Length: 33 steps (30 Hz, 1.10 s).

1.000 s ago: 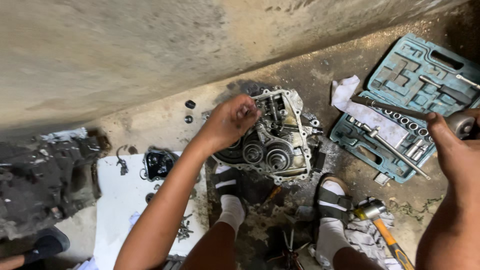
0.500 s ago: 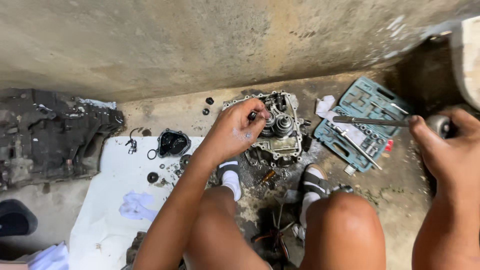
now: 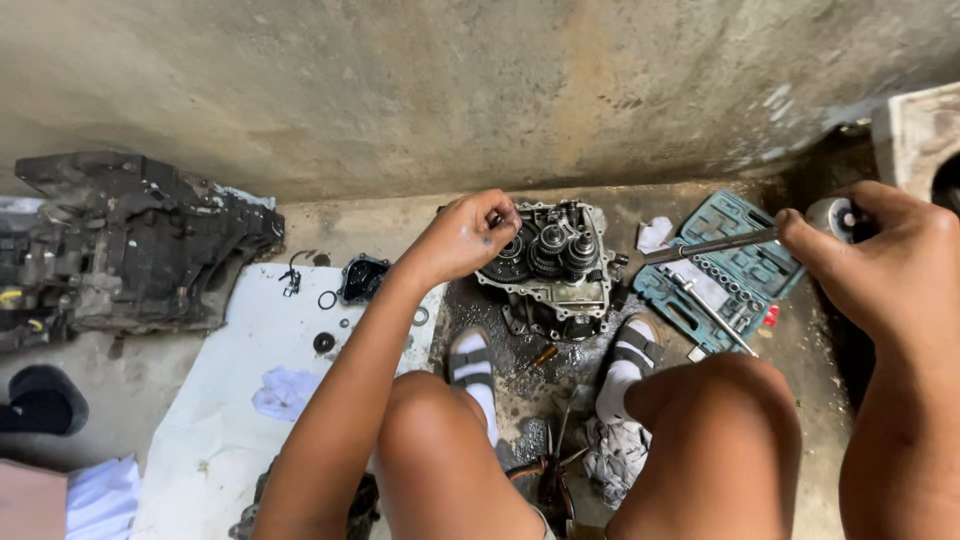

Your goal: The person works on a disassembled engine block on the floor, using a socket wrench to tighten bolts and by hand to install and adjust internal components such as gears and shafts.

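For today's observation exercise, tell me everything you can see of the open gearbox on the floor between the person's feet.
The gearbox is a grey, cast-metal-looking housing lying open side up on the stained concrete floor, close to the wall. Several toothed gears and shafts stand upright inside, dark and oily. Its rim shows bolt lugs. The left hand rests at its upper left edge, fingers pinched there. Grit and small parts lie around its base.

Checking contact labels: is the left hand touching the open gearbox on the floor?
Touching. In the head view, the left hand has its fingertips on the upper left edge of the gearbox, no gap visible.
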Each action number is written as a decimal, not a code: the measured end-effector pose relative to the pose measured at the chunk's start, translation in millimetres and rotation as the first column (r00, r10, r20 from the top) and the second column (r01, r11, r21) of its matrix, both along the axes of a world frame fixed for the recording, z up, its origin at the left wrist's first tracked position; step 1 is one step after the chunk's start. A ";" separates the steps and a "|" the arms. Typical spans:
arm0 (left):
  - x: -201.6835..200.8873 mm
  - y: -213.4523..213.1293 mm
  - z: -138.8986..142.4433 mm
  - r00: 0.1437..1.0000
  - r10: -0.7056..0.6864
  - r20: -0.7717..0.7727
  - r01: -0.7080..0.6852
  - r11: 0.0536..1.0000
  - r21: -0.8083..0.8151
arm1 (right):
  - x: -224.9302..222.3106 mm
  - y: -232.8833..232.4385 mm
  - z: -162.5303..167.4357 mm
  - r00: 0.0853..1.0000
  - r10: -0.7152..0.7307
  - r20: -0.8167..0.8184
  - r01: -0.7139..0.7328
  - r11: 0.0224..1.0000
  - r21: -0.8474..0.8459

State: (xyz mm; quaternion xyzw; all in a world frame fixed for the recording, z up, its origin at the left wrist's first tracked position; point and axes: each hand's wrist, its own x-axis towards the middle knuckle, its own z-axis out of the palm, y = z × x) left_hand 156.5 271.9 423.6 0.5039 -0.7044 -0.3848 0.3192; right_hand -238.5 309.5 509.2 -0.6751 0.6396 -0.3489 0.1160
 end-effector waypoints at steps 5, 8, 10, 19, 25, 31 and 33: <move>35.8 -35.2 -75.0 0.997 0.073 0.030 -0.075 0.995 0.064 | 24.1 -45.2 -37.3 1.000 -0.016 0.013 0.015 0.997 0.077; 48.5 -32.2 -125.9 0.984 0.111 0.143 -0.127 0.986 0.107 | 19.8 -59.9 -70.0 0.999 0.020 -0.048 -0.018 0.999 0.050; 56.6 -51.9 -149.7 0.963 0.109 0.247 -0.146 0.980 0.138 | 3.6 -77.7 -94.1 0.998 -0.009 -0.063 0.014 0.997 0.075; 83.4 -35.4 -267.9 0.972 0.236 0.014 -0.196 0.772 0.604 | -125.7 -143.6 -258.1 0.909 0.135 0.395 -0.352 0.755 0.553; 58.1 -27.3 -309.5 0.926 0.361 -0.115 -0.156 0.641 0.751 | -149.6 -135.3 -295.3 0.915 0.044 0.401 -0.296 0.750 0.592; -18.2 -13.6 -335.2 0.976 -0.100 0.195 0.065 0.983 0.174 | -104.5 -122.4 -273.7 0.992 -0.111 0.053 0.057 0.799 0.598; -48.6 -17.0 -351.1 0.967 -0.110 0.228 0.114 0.994 -0.003 | -90.4 -115.7 -268.1 0.984 -0.108 -0.139 0.148 0.936 0.319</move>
